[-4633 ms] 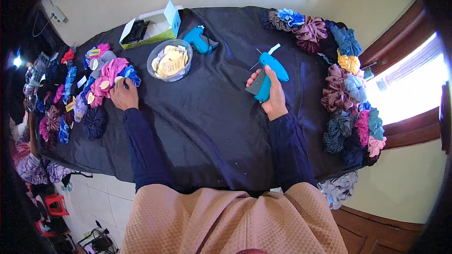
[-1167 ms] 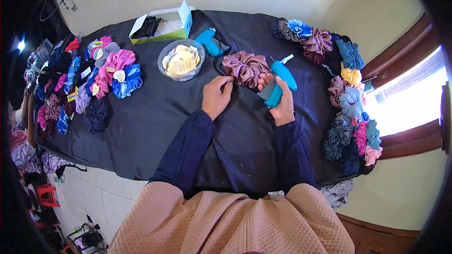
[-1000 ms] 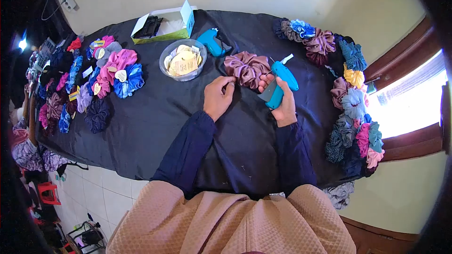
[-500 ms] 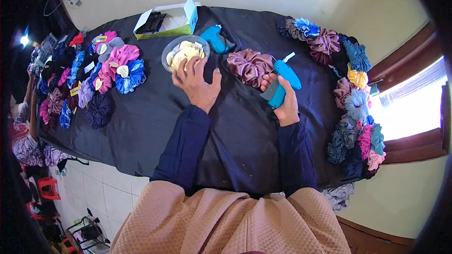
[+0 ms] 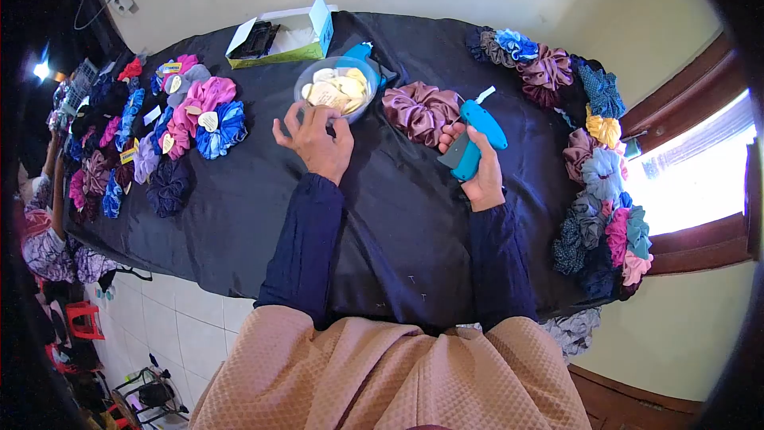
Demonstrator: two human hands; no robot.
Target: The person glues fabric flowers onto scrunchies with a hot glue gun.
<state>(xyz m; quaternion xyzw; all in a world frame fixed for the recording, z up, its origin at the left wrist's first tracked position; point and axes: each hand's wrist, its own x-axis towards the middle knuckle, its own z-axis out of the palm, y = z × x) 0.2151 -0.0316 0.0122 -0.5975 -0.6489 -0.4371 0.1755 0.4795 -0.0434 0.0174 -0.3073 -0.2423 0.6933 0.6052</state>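
Observation:
My left hand is at the lower left rim of a clear round tub that holds several cream paper tags. Its fingers are bent at the tub's edge, and whether a tag is between them is hard to make out. In my right hand is a teal tagging gun, its white tip pointing up. A mauve satin scrunchie lies just left of the gun, close to my right fingertips. A second teal gun lies behind the tub, partly hidden by it.
Piled scrunchies, some tagged, lie at the left and along the right edge of the black cloth. An open box stands at the back. A person's arm shows at the far left.
The tub has shifted right and slightly back, now covering more of the second gun. My left hand has moved from over the tags to the tub's lower left edge.

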